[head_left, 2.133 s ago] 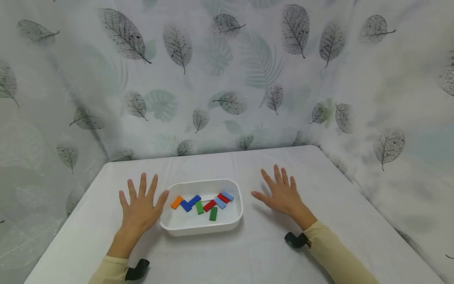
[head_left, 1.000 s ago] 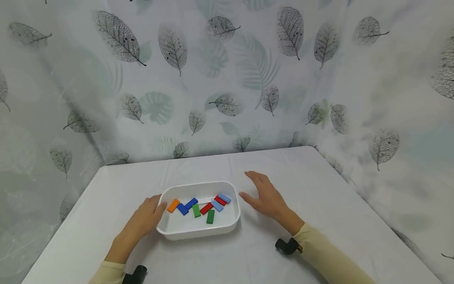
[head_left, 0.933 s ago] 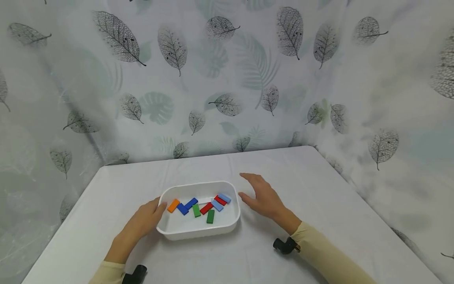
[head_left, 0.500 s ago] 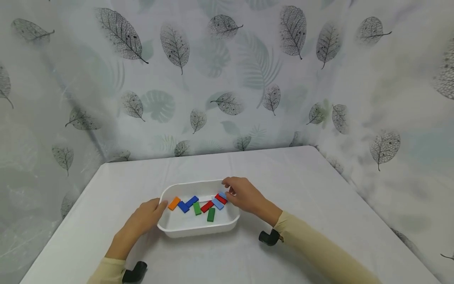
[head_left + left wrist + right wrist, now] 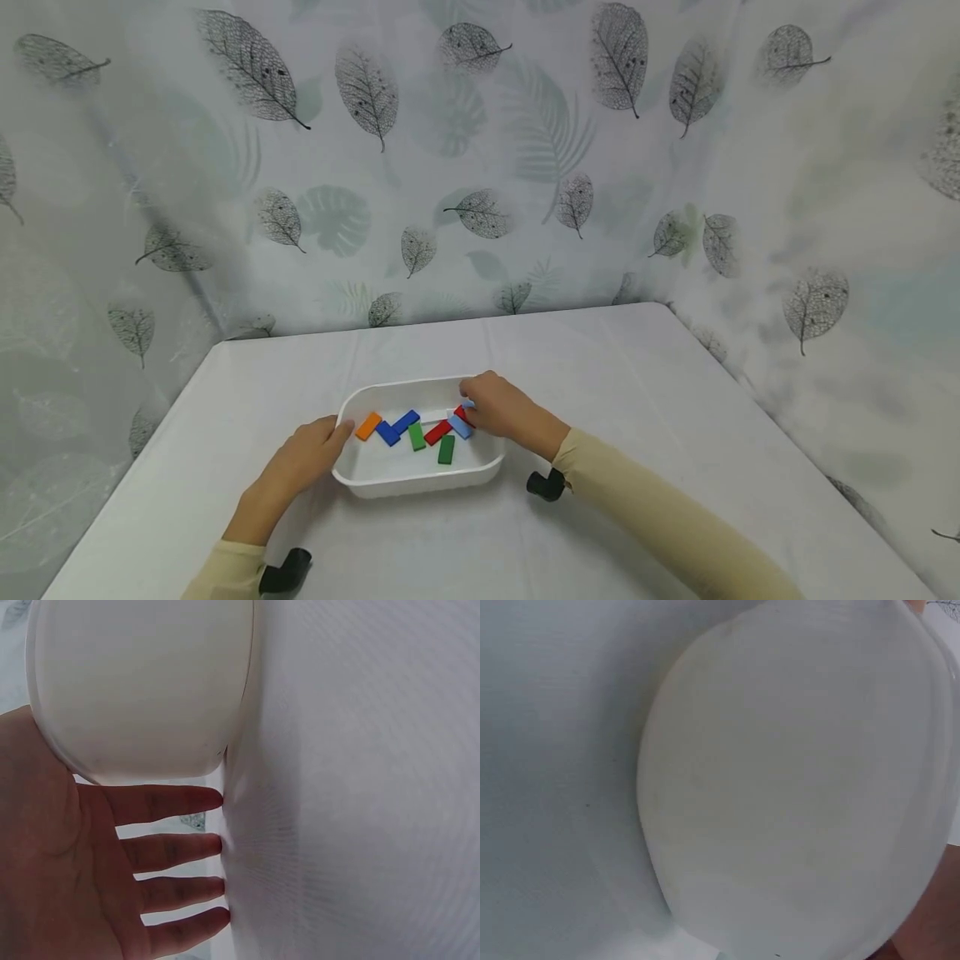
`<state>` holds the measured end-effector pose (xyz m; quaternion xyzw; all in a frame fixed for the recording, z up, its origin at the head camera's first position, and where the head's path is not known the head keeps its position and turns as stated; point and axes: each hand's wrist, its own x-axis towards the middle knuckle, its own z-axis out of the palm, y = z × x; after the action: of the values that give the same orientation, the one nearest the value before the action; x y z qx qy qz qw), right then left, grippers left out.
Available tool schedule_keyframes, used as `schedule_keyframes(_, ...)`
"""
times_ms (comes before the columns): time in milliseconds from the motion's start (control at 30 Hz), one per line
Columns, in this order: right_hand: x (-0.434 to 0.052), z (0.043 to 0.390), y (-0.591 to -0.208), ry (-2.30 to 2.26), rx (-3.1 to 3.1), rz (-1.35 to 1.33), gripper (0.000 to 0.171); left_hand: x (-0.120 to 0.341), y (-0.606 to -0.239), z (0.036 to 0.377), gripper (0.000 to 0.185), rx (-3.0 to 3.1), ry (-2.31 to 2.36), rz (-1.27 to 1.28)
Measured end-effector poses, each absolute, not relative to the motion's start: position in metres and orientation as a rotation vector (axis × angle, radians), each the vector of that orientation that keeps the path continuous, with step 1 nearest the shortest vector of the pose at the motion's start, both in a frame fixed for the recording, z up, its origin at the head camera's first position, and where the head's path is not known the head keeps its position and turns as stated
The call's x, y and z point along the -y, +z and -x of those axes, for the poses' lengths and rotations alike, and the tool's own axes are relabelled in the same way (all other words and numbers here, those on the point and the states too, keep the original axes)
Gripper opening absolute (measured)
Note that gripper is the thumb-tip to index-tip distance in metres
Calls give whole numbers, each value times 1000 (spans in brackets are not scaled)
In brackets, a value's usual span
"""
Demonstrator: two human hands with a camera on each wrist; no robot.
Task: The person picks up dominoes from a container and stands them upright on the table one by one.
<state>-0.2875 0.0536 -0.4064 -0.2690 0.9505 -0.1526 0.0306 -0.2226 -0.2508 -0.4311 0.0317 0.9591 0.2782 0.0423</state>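
A white tray stands on the table with several small flat rectangular blocks inside. Among them are an orange block, a light green block, a dark green block and a light blue block. My left hand is at the tray's left end, thumb over the rim; in the left wrist view its straight, spread fingers touch the table. My right hand reaches over the right rim, bent fingers down at a red block. Whether it pinches a block I cannot tell.
The white table runs back to a curtain printed with leaves, which also hangs on both sides. Black wrist devices, left and right, sit under the cuffs. The tray's outer wall fills much of the right wrist view.
My left hand has come down from spread above the table to the tray's left end. My right hand has moved left over the rim, its fingers bending down among the blocks.
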Motion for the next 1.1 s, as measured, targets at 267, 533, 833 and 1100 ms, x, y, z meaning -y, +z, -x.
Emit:
schedule_keyframes(267, -45, 293, -405, -345, -2918, 760, 18, 253, -431, 224, 60, -2923, 846, -110)
schedule_keyframes(533, -33, 294, -406, -163, -2945, 703, 18, 253, -432, 224, 60, -2927, 830, -107)
schedule_keyframes(833, -28, 296, -410, -201, -2918, 665, 23, 252, -432, 223, 63, -2925, 825, -92)
schedule_keyframes(1100, -28, 296, -410, -275, -2875, 748, 12, 253, -432, 223, 62, -2939, 809, -102)
